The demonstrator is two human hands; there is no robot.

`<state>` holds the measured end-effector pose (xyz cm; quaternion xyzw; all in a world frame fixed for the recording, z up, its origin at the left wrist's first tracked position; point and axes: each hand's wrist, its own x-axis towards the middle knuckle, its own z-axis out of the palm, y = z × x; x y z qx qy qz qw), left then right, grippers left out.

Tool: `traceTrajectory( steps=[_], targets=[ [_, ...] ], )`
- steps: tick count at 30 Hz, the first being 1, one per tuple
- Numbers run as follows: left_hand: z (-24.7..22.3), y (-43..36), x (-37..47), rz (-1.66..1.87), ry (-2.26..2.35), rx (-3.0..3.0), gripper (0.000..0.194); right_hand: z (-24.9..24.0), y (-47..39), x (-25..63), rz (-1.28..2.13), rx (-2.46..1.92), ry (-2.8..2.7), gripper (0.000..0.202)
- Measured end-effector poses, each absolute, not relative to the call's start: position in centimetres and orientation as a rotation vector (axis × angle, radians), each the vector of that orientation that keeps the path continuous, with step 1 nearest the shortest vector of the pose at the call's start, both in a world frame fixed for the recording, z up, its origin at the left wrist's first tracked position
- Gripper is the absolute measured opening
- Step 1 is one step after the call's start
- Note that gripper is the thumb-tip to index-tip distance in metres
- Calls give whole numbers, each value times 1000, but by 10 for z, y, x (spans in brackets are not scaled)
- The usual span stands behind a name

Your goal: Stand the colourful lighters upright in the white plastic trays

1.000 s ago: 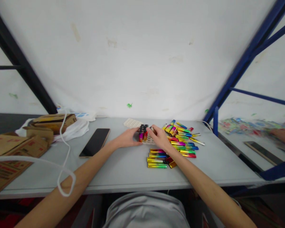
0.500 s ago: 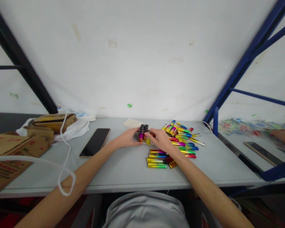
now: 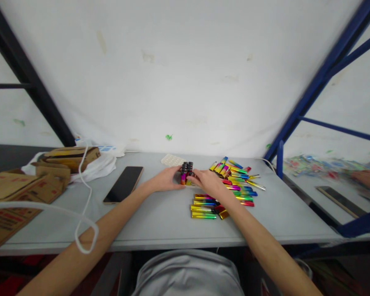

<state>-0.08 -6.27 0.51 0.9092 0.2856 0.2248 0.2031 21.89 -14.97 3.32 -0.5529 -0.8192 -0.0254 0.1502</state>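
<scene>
The left hand [image 3: 166,180] clasps upright, shiny multicoloured, black-topped lighters [image 3: 186,167] on a pale, mostly hidden tray [image 3: 190,186]; opposite, the right hand [image 3: 207,181] touches them, its finger grip unclear. A pale dimpled sheet [image 3: 172,160] lies behind.

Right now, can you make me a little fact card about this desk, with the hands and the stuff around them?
Left hand: beside the standing lighters, fingers touching that group
Right hand: at the group's other side; can't tell if it grips one
Standing lighters: upright, close together, black tops up
Loose lighters: shiny, many colours, lying right of the group
Pale dimpled sheet: behind the group
Phone: flat, screen dark, left of the left hand
Another person's hand: far right, blurry
</scene>
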Motion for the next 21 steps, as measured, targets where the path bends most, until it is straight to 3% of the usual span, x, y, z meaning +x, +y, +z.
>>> traceTrajectory(
  steps=[9, 13, 15, 21],
  targets=[
    [6, -62, -1, 612, 823, 2543, 75, 28, -138, 241, -149, -1575, -2178, 52],
    [5, -62, -2, 606, 867, 2545, 74, 16, -118, 284, -281, -1691, -1970, 33],
    [4, -61, -2, 598, 876, 2547, 74, 9, -107, 308, -306, -1791, -1914, 32],
    [1, -58, -2, 599, 857, 2534, 76, 5, -73, 361, -52, -2215, -1853, 44]
  ],
)
